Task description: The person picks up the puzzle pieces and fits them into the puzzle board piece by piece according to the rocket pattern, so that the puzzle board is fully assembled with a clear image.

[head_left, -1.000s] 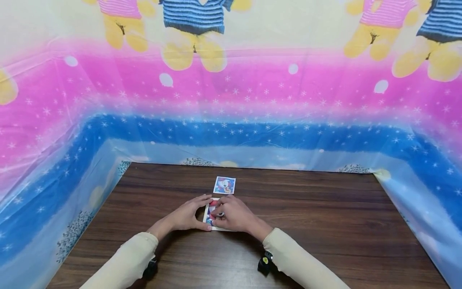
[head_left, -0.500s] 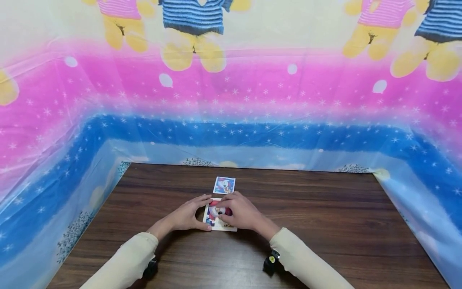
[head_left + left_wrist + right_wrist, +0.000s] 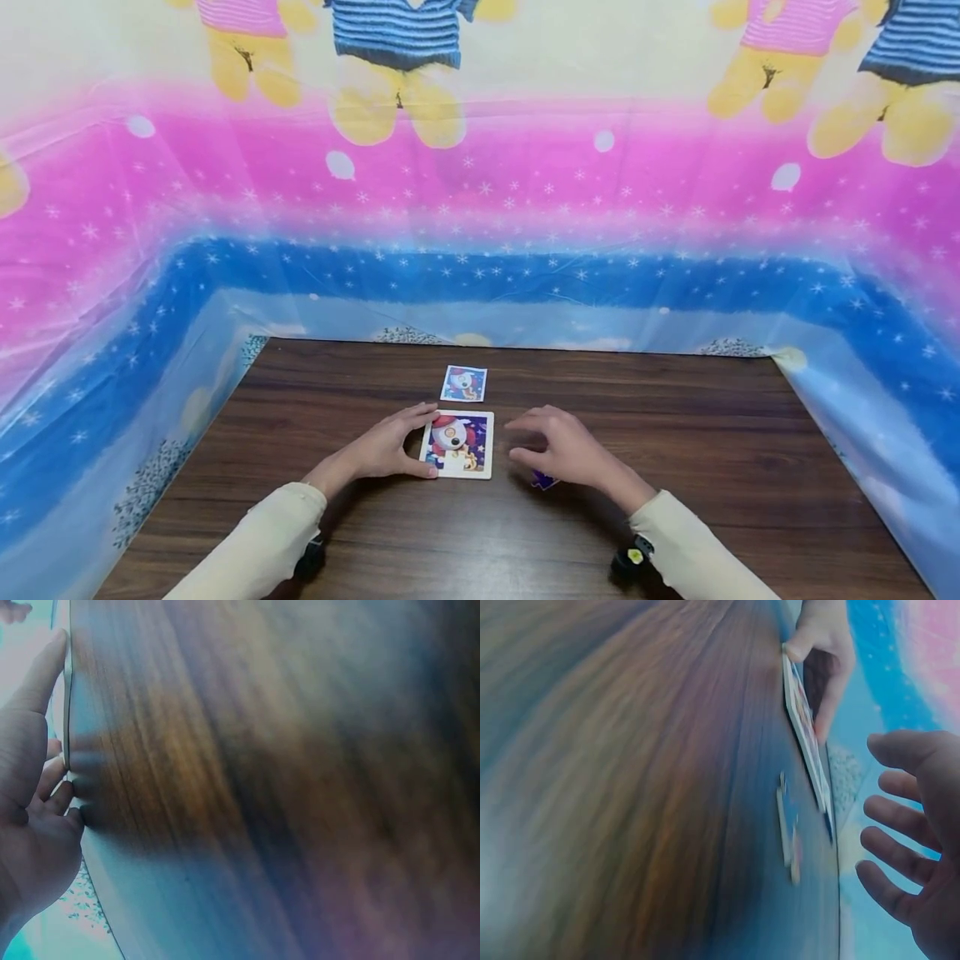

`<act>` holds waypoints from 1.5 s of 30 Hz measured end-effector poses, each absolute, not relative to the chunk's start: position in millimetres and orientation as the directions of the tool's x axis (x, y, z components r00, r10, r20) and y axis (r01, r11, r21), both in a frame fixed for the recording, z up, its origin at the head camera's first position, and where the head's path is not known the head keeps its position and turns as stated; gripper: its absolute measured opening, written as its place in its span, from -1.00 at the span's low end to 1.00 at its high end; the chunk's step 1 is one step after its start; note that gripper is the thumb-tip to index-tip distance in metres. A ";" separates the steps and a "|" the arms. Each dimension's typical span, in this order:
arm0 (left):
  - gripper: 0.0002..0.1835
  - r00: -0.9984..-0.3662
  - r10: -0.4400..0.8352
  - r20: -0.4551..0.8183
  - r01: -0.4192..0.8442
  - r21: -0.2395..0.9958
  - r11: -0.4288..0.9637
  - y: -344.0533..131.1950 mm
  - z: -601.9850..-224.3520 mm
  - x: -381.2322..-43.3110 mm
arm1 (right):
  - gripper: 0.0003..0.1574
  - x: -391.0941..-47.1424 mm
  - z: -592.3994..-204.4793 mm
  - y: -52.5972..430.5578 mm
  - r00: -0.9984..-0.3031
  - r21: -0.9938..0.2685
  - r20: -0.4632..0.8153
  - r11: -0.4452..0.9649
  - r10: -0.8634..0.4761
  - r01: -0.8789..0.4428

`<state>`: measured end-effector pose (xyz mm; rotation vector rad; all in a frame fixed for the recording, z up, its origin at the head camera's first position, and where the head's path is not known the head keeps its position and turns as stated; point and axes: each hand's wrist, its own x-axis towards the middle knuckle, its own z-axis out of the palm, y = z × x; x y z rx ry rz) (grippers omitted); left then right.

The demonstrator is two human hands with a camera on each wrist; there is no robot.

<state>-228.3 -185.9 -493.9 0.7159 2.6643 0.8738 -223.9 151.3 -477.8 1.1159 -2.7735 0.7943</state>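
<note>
A square jigsaw puzzle in a white tray (image 3: 486, 450) lies flat in the head view, its picture a white cartoon animal in a red hat on purple. A pale gap (image 3: 453, 461) shows at its lower middle. My left hand (image 3: 375, 447) holds the tray's left side, thumb at the near corner and fingers at the far one. To the right, my right hand (image 3: 566, 450) hovers with its fingers spread and nothing in them. Partly under it, a purple puzzle piece (image 3: 543, 480) lies on the table; the right wrist view shows loose pieces (image 3: 786, 829) there.
Just beyond the tray lies a small picture card (image 3: 463, 383) with a matching animal. The dark wooden table (image 3: 675, 433) carries everything. A patterned cloth (image 3: 480, 275) hangs round its back and sides.
My right hand has let go of the puzzle and moved off to the right, uncovering the picture and the loose piece. The left hand keeps its hold on the tray.
</note>
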 end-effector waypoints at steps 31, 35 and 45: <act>0.05 -0.852 0.517 -0.089 0.362 0.613 0.702 -185.0 -493.3 -227.3 | -0.59 -214.6 -502.2 208.2 -0.729 -0.364 0.096 0.658 -0.677 -0.659; 0.05 -0.852 0.517 -0.088 0.362 0.613 0.702 -185.3 -494.2 -227.7 | -0.65 -215.4 -502.6 207.9 -0.723 -0.370 0.106 0.648 -0.683 -0.666; 0.06 -0.853 0.515 -0.084 0.369 0.601 0.709 -185.9 -490.9 -225.8 | -0.68 -215.0 -497.2 202.7 -0.742 -0.346 0.144 0.669 -0.655 -0.658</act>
